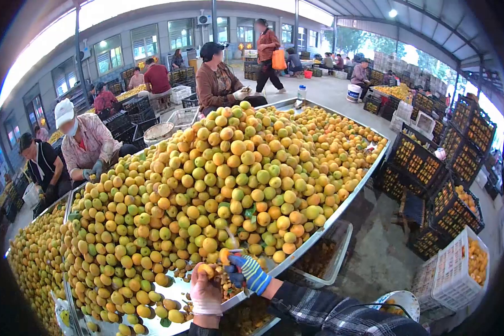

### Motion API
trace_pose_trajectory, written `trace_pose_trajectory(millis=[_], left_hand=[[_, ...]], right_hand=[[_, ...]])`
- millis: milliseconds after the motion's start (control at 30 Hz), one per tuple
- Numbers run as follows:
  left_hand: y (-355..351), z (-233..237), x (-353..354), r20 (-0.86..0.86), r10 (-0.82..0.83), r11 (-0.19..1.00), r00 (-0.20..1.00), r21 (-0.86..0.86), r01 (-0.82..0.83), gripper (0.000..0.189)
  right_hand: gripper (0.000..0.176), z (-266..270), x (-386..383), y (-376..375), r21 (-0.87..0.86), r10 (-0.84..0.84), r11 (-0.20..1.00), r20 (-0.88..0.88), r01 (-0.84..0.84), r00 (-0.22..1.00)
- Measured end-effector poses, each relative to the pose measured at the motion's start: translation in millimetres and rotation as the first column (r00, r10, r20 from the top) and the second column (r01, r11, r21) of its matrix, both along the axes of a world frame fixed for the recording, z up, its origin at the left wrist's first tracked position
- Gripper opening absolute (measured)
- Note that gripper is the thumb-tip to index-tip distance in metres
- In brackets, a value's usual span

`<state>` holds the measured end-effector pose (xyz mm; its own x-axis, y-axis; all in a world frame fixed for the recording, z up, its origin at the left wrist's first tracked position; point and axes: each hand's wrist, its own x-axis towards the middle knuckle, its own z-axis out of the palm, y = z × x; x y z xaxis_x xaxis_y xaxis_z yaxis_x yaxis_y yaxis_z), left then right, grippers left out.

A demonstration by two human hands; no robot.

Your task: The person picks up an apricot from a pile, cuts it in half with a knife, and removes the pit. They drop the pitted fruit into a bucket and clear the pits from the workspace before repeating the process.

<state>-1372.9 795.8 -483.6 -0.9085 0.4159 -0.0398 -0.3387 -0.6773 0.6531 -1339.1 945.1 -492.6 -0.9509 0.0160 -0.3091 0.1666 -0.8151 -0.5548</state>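
Observation:
My left hand, in a pale, thin-looking glove, is at the near edge of the metal table with its fingers closed around an opened apricot. Right beside it, my right hand wears a blue glove with light stripes. Its fingers are closed at the fingertips on an orange apricot piece. A pale, blurred streak shows just above the right hand; what it is I cannot make out. Behind both hands rises a big heap of apricots, yellow, orange and greenish. Small brown-orange bits lie between and under my hands.
The table's metal rim runs up to the right. A clear bin stands below it. White crates, stacked black crates and a bucket are at the right. Several people work around, one in a white cap.

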Motion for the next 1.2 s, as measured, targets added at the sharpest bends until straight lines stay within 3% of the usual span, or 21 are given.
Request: trace_pose_trajectory(millis=[33,67,100,133,167,200,267,367,400,467,500,533,600,633,733,800,867,1033,1100,1133,1200], left_hand=[[-7.1,-20.2,-13.1,0.021,-0.06,0.996,0.998,0.068,0.059,0.028],[-7.3,-18.2,-14.4,0.018,-0.056,0.996,0.998,0.067,0.055,0.028],[-7.1,-14.9,-13.7,0.062,-0.052,0.991,0.997,0.128,0.044,0.026],[-6.8,-11.4,-12.1,0.108,-0.05,0.981,0.993,0.19,0.029,0.025],[-6.3,-6.2,-8.1,0.108,-0.056,0.987,0.993,0.155,0.039,0.026],[-6.8,-17.2,-11.9,0.128,-0.054,0.991,0.99,0.13,0.037,0.035],[-3.5,-36.8,-13.1,0.145,0.005,1.0,0.989,0.021,-0.008,0.036],[-3.2,-36.7,-6.6,0.212,-0.039,0.999,0.976,0.023,0.035,0.037],[-5.5,-32.7,-2.6,0.28,-0.014,1.0,0.96,-0.018,0.02,0.036],[2.0,-11.7,1.8,0.215,0.04,0.999,0.976,0.001,-0.041,0.036],[0.0,-19.6,-1.4,0.202,-0.012,0.999,0.979,0.04,0.004,0.036],[-0.8,-27.3,-3.6,0.178,-0.073,0.995,0.981,0.085,0.059,0.037],[6.0,-10.6,2.8,0.144,-0.102,0.995,0.984,0.003,0.103,0.037],[8.2,-7.8,6.4,0.112,-0.119,0.99,0.987,-0.057,0.125,0.036],[18.6,-7.2,17.1,0.101,-0.16,0.967,0.982,-0.184,0.177,0.031],[22.9,-12.4,19.8,0.116,-0.176,0.947,0.978,-0.252,0.2,0.029],[25.7,-19.7,21.0,0.002,-0.26,0.941,0.966,-0.226,0.254,0.028],[33.1,-14.6,33.0,0.022,-0.157,0.927,0.987,-0.342,0.155,0.057],[34.9,-14.3,35.7,0.009,-0.132,0.91,0.991,-0.394,0.125,0.056],[35.6,-14.2,36.8,-0.006,-0.106,0.892,0.994,-0.442,0.093,0.055],[39.5,-15.3,38.6,-0.028,-0.065,0.877,0.998,-0.479,0.044,0.052]], right_hand=[[0.019,-13.0,-10.7,5.3,-0.068,0.021,0.997,-0.051,-0.024,0.998],[0.024,-5.8,-7.1,6.9,0.06,0.036,0.998,-0.063,-0.033,0.997],[0.028,4.6,-5.1,2.2,0.359,0.021,0.933,-0.004,-0.018,1.0],[0.032,10.7,-4.0,-1.6,0.625,-0.011,0.78,0.049,-0.022,0.999],[0.04,8.6,-5.7,-3.0,0.807,0.09,0.582,0.051,-0.094,0.995],[0.043,-6.2,-7.0,-11.7,0.85,0.103,0.521,-0.152,0.076,0.983],[0.044,-39.4,-13.5,-15.4,0.968,0.197,-0.044,-0.233,0.246,0.952],[0.051,-29.6,-6.1,-16.7,0.972,0.133,-0.219,-0.058,0.086,0.989],[0.052,-15.8,-6.7,-15.5,0.975,0.129,-0.223,0.011,0.018,0.992],[0.04,-71.3,-25.6,-7.9,0.95,0.102,-0.018,-0.31,0.313,0.945],[0.032,-30.5,-14.5,-16.6,0.885,-0.023,0.312,-0.357,0.346,0.934],[0.023,16.3,-6.4,-19.2,0.71,-0.175,0.586,-0.36,0.391,0.916],[0.01,19.1,-13.5,1.3,0.375,-0.25,0.868,-0.235,0.325,0.939],[0.009,22.3,-15.8,4.5,0.294,-0.354,0.863,-0.224,0.41,0.908],[0.028,30.9,-13.8,12.6,0.011,-0.311,0.944,-0.301,0.329,0.902],[0.034,36.0,-13.4,10.8,0.037,-0.342,0.93,-0.284,0.367,0.896],[0.036,43.6,-11.9,8.4,0.072,-0.395,0.897,-0.31,0.436,0.865],[0.036,42.2,-9.9,10.8,0.131,-0.425,0.859,-0.354,0.494,0.833],[0.032,40.7,-10.0,5.8,0.317,-0.489,0.746,-0.336,0.585,0.805],[0.032,40.5,-10.2,3.1,0.314,-0.492,0.746,-0.334,0.587,0.804],[0.026,47.5,-8.1,-3.4,0.52,-0.521,0.48,-0.479,0.707,0.706]])
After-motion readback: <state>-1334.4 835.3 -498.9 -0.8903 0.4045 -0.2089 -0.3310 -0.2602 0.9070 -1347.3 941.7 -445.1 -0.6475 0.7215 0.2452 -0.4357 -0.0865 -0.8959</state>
